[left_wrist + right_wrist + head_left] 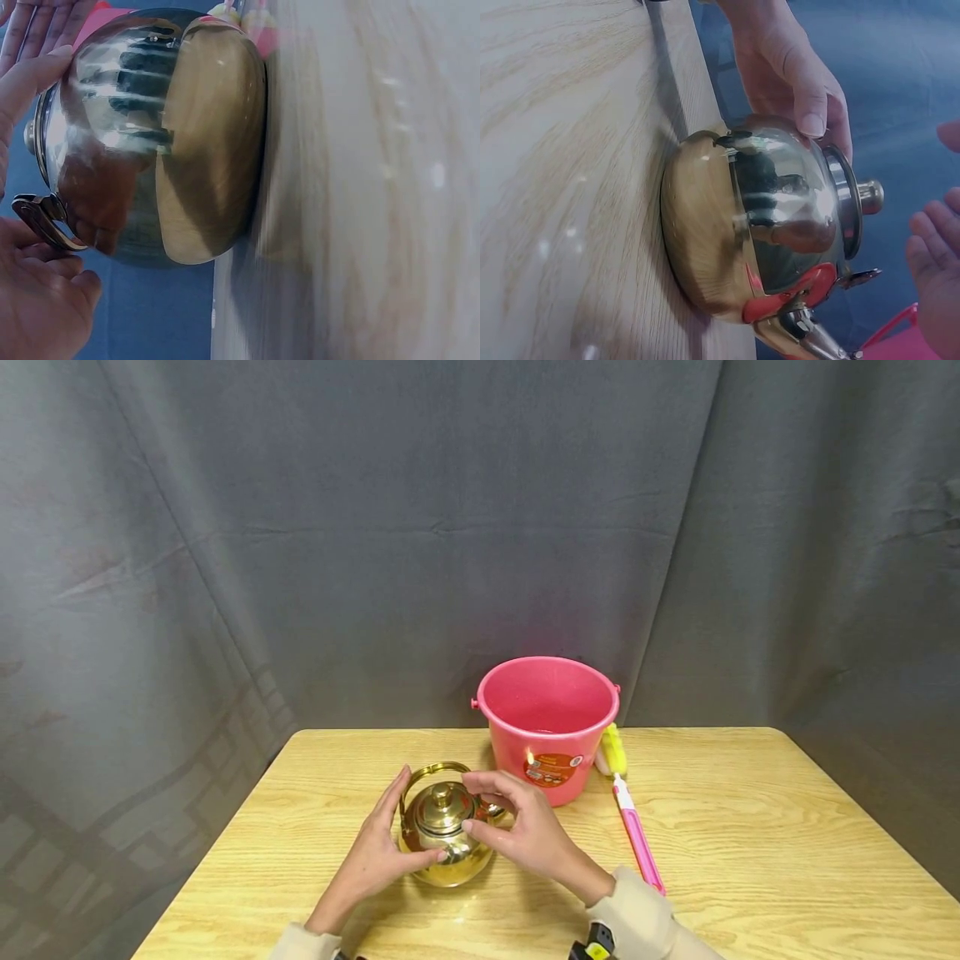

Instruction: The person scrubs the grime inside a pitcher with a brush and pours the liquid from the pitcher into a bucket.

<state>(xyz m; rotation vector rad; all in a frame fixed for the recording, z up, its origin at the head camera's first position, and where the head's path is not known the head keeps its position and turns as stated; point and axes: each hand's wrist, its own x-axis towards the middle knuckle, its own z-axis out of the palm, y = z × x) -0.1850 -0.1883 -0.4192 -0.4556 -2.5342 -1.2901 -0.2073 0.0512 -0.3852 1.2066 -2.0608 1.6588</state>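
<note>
A shiny gold kettle (pixel 450 860) with a knobbed lid (pixel 442 810) and a raised handle (pixel 431 768) stands upright on the wooden table (pixel 337 760). My left hand (pixel 382 852) rests against its left side. The thumb (pixel 810 124) lies on the kettle's round body, while the straight fingers reach up beside the handle. Over the spout side, my right hand (pixel 525 827) hovers with thumb and fingers spread and nothing between them; in the right wrist view its fingers (pixel 934 255) are apart from the metal. The right hand covers part of the spout (pixel 492 810).
A pink bucket (pixel 506 747) with an orange label stands behind the kettle, to the right. Beside it lies a brush with a yellow head (pixel 614 752) and a pink-and-white handle (pixel 639 843). A grey curtain (pixel 420 568) hangs along the table's back edge.
</note>
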